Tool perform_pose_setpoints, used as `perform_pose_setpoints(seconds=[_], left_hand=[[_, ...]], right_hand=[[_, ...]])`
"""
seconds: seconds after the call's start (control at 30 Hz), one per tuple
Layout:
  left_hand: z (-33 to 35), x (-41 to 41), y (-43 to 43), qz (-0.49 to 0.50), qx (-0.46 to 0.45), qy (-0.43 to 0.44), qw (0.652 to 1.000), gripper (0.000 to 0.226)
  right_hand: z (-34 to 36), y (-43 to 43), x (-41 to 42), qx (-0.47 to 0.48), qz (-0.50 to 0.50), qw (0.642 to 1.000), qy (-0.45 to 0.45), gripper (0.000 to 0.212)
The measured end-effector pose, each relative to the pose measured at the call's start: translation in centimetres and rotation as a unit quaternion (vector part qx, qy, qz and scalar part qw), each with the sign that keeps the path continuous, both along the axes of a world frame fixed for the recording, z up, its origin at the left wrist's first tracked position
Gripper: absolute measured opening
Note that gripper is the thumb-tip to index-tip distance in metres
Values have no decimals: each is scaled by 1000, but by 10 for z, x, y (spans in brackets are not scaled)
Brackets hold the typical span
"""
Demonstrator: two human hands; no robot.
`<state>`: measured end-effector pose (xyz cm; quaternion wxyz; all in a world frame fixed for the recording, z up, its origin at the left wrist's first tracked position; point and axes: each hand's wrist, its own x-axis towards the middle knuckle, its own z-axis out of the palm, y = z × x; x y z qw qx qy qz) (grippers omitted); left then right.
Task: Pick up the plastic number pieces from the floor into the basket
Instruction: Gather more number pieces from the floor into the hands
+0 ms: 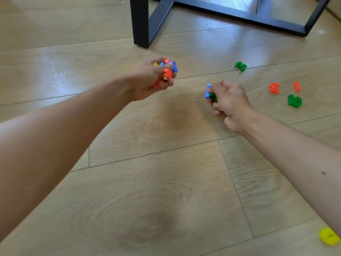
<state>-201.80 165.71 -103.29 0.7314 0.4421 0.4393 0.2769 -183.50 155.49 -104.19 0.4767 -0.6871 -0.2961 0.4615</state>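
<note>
Clutching bunch of number pieces in left hand, blue and green pieces in right hand, with green 3, orange 3, orange 1, green 10 on floor

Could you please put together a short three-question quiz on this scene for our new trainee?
1. True or false: the left hand and the right hand each grip plastic number pieces.
2. Which loose piece lies nearest the black table frame? A) green 3 B) green 10 C) yellow piece
3. How many pieces lie loose on the floor in view?

Key: 1 true. 2 A. 3 five: green 3, green 10, yellow piece, orange 1 and another orange piece.
</note>
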Motion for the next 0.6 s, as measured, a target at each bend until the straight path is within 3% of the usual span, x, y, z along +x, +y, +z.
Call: perform_pose_setpoints(seconds=[0.07, 0.17, 0.33, 0.6], left_hand=[[1, -16, -18, -11, -114, -166, 979, 16], [1, -30, -56, -38, -142, -226, 963, 19], [18, -52, -112, 8, -140, -212, 967, 19], [96, -165, -229, 170, -95, -111, 975, 23]], right_hand=[[6, -5, 1, 6, 2, 991, 136, 24], [14, -14, -2, -12, 43, 981, 190, 21], [27, -25, -28, -42, 168, 976, 129, 20], [69, -74, -117, -78, 339, 916, 202, 19]])
